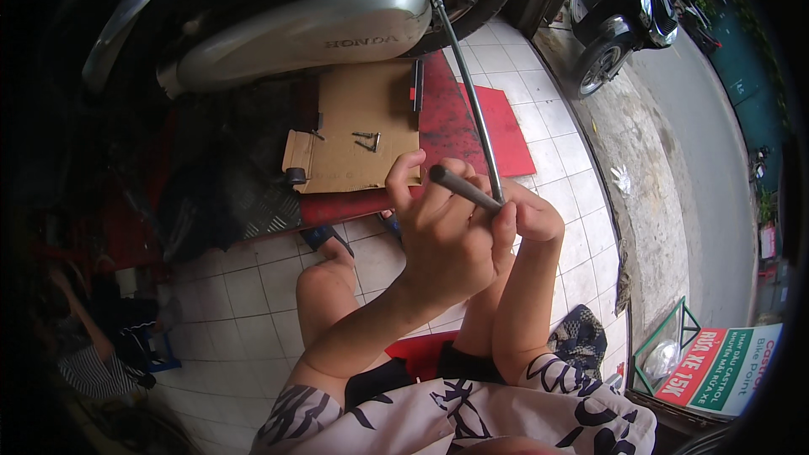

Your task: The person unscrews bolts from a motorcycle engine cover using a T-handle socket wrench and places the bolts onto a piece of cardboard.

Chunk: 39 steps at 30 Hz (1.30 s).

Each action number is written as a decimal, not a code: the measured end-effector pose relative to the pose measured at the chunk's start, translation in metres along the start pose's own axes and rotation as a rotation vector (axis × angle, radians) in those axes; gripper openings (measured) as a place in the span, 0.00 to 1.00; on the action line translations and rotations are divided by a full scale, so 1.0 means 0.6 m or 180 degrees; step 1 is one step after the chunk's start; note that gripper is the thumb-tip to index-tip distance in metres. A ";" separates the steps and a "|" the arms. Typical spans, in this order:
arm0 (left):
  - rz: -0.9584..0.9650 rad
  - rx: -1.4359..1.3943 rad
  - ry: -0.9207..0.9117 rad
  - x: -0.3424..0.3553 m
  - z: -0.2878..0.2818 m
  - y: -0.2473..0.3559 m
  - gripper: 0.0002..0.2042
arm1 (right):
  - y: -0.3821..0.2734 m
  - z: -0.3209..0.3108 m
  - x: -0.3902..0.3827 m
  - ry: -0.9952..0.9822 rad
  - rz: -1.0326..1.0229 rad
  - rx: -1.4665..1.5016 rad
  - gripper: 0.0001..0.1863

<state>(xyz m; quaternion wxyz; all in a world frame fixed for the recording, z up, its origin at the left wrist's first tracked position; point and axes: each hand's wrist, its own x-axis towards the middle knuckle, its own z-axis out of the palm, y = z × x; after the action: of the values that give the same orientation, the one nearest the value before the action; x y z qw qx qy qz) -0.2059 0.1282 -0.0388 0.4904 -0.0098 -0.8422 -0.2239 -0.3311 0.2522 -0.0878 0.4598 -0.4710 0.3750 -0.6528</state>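
My left hand (447,240) is closed around the dark crossbar of a long T-handle wrench (470,93), its index finger raised. My right hand (531,215) is closed at the joint where the bar meets the shaft, beside the left fingers. The thin metal shaft runs up and away from my hands. Its far end meets the motorbike near the end of a silver engine cover (337,21); the exact contact is too small to make out. Below the cover lies a flattened cardboard sheet (358,105) with a few bolts (368,140) on it.
A red mat or platform (451,118) lies under the cardboard, with a black cylindrical part (295,175) at the cardboard's near corner. Another person (93,354) is at the lower left. A second motorbike (619,25) stands outside at the right, and a signboard (712,371) at lower right.
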 end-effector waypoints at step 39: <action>-0.2785 -0.4376 -0.1693 0.072 0.083 -0.077 0.13 | -0.101 0.140 -0.014 0.3248 -0.1690 -0.2124 0.11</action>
<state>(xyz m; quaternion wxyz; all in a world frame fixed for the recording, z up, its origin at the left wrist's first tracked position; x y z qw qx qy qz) -0.2800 0.0974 -0.0407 0.0310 -0.0313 -0.5344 -0.8441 -0.2642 0.2732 -0.0107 -0.1224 -0.2963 0.5988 -0.7339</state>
